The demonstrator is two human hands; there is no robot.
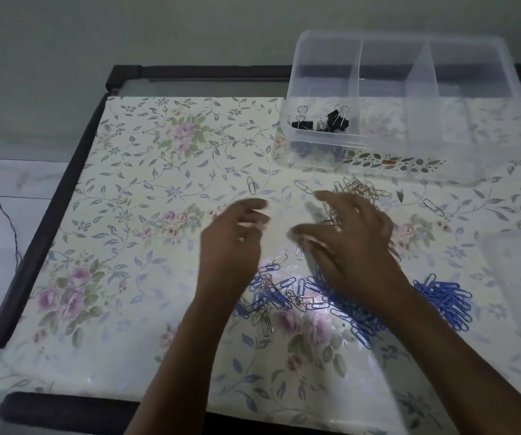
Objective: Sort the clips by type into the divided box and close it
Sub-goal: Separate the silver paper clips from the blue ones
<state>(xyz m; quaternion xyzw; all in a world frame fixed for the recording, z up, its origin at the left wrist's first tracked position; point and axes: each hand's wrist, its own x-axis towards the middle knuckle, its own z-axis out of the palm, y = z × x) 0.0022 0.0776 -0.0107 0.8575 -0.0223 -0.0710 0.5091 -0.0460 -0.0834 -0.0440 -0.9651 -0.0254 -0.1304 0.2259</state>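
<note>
My left hand [237,233] is blurred, fingers curled in, and I cannot tell whether it pinches anything. My right hand [353,233] lies palm down with its fingers spread over loose clips. Both hover over the flowered tablecloth [146,171].

Beyond my right hand stands the clear divided box [403,73], open on top. Out past my right wrist a cloudy plastic piece [520,277] lies flat, cut off by the edge of view.

The blue paper clips [444,299] lie heaped under and just outside my right wrist. A mixed tangle of blue and silver clips [265,302] sits between my wrists. The silver paper clips [363,188] are piled under and just beyond my right fingertips.

The black binder clips [322,119] are in the box compartment on my left hand's side. A single silver clip [251,185] lies beyond my left fingers
</note>
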